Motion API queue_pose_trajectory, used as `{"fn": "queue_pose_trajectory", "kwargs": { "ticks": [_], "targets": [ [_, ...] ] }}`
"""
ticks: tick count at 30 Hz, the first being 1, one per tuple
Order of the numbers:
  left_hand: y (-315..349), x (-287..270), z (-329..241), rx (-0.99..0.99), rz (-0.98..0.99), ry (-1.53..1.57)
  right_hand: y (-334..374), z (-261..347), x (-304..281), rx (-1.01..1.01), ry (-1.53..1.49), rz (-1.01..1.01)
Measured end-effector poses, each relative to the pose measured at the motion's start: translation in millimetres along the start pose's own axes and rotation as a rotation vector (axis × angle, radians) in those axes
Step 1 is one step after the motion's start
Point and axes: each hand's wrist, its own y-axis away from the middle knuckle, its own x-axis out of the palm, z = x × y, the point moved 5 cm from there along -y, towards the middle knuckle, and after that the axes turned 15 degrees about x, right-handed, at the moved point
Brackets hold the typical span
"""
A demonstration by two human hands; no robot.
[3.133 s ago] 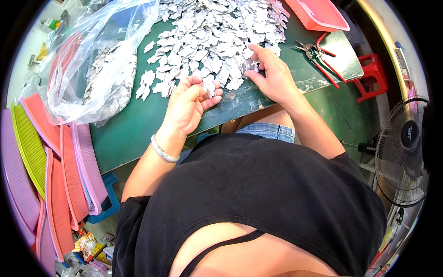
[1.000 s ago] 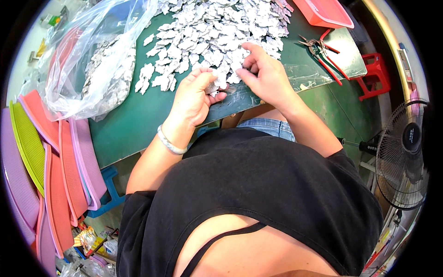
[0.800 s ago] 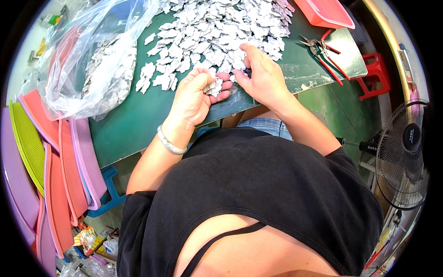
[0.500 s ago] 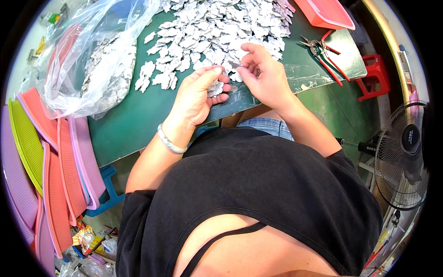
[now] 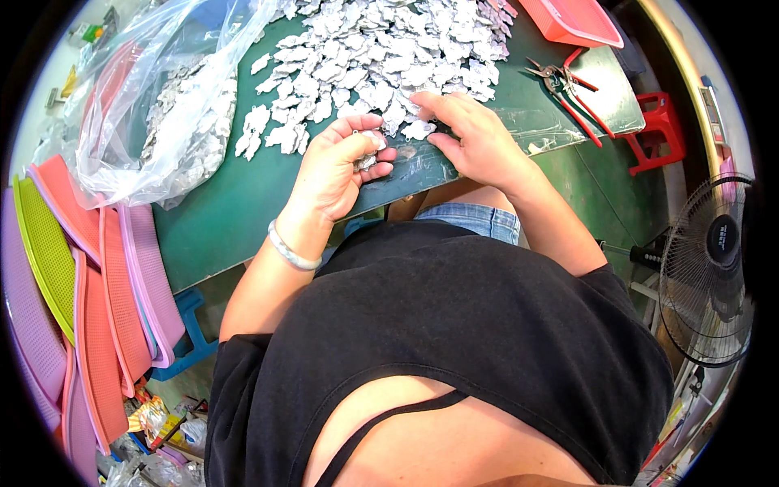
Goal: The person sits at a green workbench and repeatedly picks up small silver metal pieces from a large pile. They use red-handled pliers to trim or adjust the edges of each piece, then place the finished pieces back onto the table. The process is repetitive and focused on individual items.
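My left hand [image 5: 337, 166] is closed around a few small pale-grey flat pieces [image 5: 367, 161] with wavy outlines and tiny loops, the thumb pressing on top. To its right, above the table's near edge, my right hand [image 5: 479, 142] has its thumb and forefinger apart, with nothing visible between them. One loose grey piece [image 5: 419, 130] lies by those fingertips. Just beyond both hands spreads a large heap of the same pieces [image 5: 381, 61] on the green table [image 5: 219, 235].
At left, a clear plastic bag [image 5: 195, 154] holds more pieces. Red-handled cutters [image 5: 572, 97] lie at right, near a red tray [image 5: 572, 24]. Stacked coloured baskets [image 5: 105, 325] stand at lower left. A red stool [image 5: 661, 134] and a black fan [image 5: 710, 268] are at right.
The thin dark thing pinched in my right hand no longer shows there, and its thumb and forefinger have parted. My left hand has shifted slightly left, still holding pieces.
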Motion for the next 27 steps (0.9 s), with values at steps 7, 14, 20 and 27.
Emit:
{"fn": "queue_pose_trajectory", "kwargs": {
  "ticks": [7,14,20,27],
  "targets": [
    [2.8,-0.4,1.8,0.004,0.022,-0.024,1.1,-0.8,1.9,-0.049,0.033,-0.010],
    [4.6,-0.1,2.0,0.010,0.008,-0.048,1.5,9.2,2.8,-0.240,0.151,-0.017],
    [5.0,0.5,2.5,0.013,-0.008,-0.080,5.4,10.0,5.9,-0.277,0.290,-0.024],
    [4.7,3.6,3.0,0.003,0.014,-0.070,2.3,-14.2,9.7,0.272,-0.549,0.043]
  ]
}}
